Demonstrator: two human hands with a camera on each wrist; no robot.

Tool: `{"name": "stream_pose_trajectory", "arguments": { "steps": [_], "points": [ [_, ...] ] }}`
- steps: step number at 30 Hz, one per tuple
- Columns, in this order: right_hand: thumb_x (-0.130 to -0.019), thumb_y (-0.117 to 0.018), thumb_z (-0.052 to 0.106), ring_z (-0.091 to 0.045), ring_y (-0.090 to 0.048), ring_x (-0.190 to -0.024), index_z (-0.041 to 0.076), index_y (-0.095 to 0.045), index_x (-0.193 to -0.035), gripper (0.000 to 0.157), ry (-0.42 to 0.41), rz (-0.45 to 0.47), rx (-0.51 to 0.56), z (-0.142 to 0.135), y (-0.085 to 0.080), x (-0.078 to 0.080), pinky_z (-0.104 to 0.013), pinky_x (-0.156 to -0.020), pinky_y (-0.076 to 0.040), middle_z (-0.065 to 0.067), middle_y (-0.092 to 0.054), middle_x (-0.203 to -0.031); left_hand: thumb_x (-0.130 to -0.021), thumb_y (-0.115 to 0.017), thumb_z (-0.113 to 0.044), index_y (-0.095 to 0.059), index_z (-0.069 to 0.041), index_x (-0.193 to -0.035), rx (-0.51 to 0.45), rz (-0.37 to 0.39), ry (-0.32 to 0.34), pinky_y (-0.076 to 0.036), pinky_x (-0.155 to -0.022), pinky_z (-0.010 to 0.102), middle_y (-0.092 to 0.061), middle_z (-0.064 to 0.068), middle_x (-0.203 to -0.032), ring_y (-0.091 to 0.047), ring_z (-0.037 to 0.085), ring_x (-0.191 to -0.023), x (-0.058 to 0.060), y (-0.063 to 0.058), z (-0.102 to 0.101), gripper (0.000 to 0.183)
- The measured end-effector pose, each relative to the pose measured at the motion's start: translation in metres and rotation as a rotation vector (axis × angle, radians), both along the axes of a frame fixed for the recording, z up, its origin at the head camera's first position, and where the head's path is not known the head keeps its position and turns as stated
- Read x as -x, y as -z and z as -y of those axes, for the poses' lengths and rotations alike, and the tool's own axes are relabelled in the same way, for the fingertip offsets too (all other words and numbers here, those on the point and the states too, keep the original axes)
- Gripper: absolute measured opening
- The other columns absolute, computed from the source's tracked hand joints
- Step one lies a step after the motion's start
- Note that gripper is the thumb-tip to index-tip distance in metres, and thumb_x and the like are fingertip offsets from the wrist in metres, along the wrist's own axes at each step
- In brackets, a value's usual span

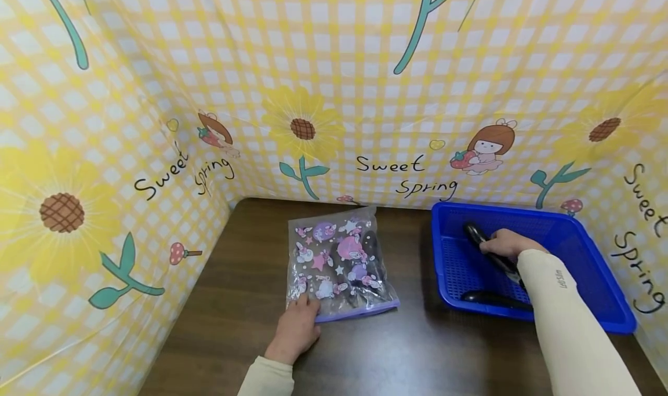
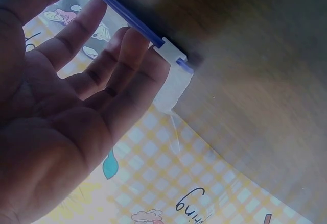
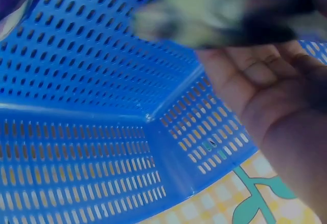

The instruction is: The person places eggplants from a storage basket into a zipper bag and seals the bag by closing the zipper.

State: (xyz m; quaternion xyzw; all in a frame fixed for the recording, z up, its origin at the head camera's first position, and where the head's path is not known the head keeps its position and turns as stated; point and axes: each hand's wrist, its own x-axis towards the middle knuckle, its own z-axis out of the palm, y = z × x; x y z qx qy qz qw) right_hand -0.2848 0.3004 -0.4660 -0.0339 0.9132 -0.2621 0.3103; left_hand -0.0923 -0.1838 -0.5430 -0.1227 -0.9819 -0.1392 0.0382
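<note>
My right hand (image 1: 512, 244) grips a long dark eggplant (image 1: 475, 233) inside the blue basket (image 1: 522, 211). In the right wrist view, the pale green stem end of that eggplant (image 3: 204, 17) shows blurred across the fingers. Another eggplant (image 1: 496, 298) lies along the basket's near side. On the table, a clear zip bag (image 1: 320, 262) printed with pink and purple cartoons lies flat, a dark shape showing through its right side. My left hand (image 1: 297, 325) rests at the bag's lower left corner. Its loosely bent fingers are close to the white slider (image 2: 171, 50) on the purple zip.
The brown wooden table (image 1: 240, 303) carries the bag at the middle and the basket at the right. A yellow checked cloth (image 1: 355, 123) with flowers and lettering walls off the back and both sides. The basket's right end stands near the right cloth wall.
</note>
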Motion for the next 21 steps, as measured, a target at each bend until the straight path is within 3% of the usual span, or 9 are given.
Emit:
{"name": "stream_pose_trajectory", "arguments": {
  "steps": [3, 7, 10, 15, 18, 21],
  "points": [
    [-0.099, -0.048, 0.030, -0.025, -0.065, -0.072, -0.018, -0.045, -0.132, 0.059, 0.077, 0.050, 0.162, 0.002, -0.003, -0.001, -0.042, -0.066, -0.056, -0.026, -0.065, -0.095, -0.069, -0.080, -0.007, -0.063, -0.003, -0.094, 0.008, 0.012, -0.010, -0.049, -0.055, 0.049, -0.052, 0.015, -0.093, -0.056, 0.035, -0.076, 0.001, -0.002, -0.002, 0.031],
    [-0.102, -0.036, 0.035, -0.021, -0.061, -0.060, -0.013, -0.043, -0.128, 0.055, 0.181, 0.087, 0.304, 0.005, -0.007, -0.003, -0.038, -0.059, -0.056, -0.017, -0.063, -0.082, -0.069, -0.079, -0.009, -0.063, -0.003, -0.095, 0.022, 0.023, -0.016, -0.049, -0.055, 0.048, -0.052, 0.015, -0.093, -0.056, 0.035, -0.077, 0.003, -0.001, -0.002, 0.032],
    [-0.105, -0.034, 0.046, -0.019, -0.057, -0.059, -0.008, -0.038, -0.129, 0.059, 0.202, 0.060, 0.339, 0.005, -0.009, -0.004, -0.036, -0.055, -0.053, -0.013, -0.059, -0.081, -0.070, -0.079, -0.009, -0.062, -0.003, -0.096, 0.023, 0.032, -0.017, -0.049, -0.054, 0.048, -0.052, 0.015, -0.093, -0.056, 0.034, -0.077, 0.004, 0.001, -0.003, 0.032],
    [-0.102, -0.051, 0.050, -0.022, -0.057, -0.059, -0.003, -0.033, -0.131, 0.062, 0.197, -0.030, 0.376, 0.011, -0.011, -0.007, -0.041, -0.056, -0.054, -0.017, -0.058, -0.084, -0.071, -0.079, -0.011, -0.062, -0.004, -0.096, 0.027, 0.036, -0.021, -0.049, -0.054, 0.047, -0.052, 0.015, -0.093, -0.055, 0.034, -0.078, 0.005, 0.003, -0.005, 0.031],
    [-0.103, -0.054, 0.040, -0.029, -0.065, -0.069, -0.006, -0.033, -0.137, 0.061, 0.182, -0.079, 0.386, 0.018, -0.014, -0.011, -0.046, -0.064, -0.057, -0.024, -0.062, -0.093, -0.072, -0.079, -0.011, -0.063, -0.004, -0.097, 0.030, 0.047, -0.032, -0.049, -0.055, 0.047, -0.052, 0.015, -0.094, -0.055, 0.034, -0.079, 0.004, 0.001, -0.006, 0.031],
    [-0.102, -0.055, 0.042, -0.032, -0.068, -0.086, -0.011, -0.036, -0.140, 0.068, 0.132, -0.146, 0.317, 0.024, -0.019, -0.013, -0.048, -0.074, -0.057, -0.028, -0.063, -0.108, -0.072, -0.078, -0.011, -0.063, -0.004, -0.096, 0.035, 0.063, -0.048, -0.049, -0.055, 0.048, -0.052, 0.015, -0.093, -0.055, 0.035, -0.079, 0.003, -0.001, -0.006, 0.029]
  ]
}}
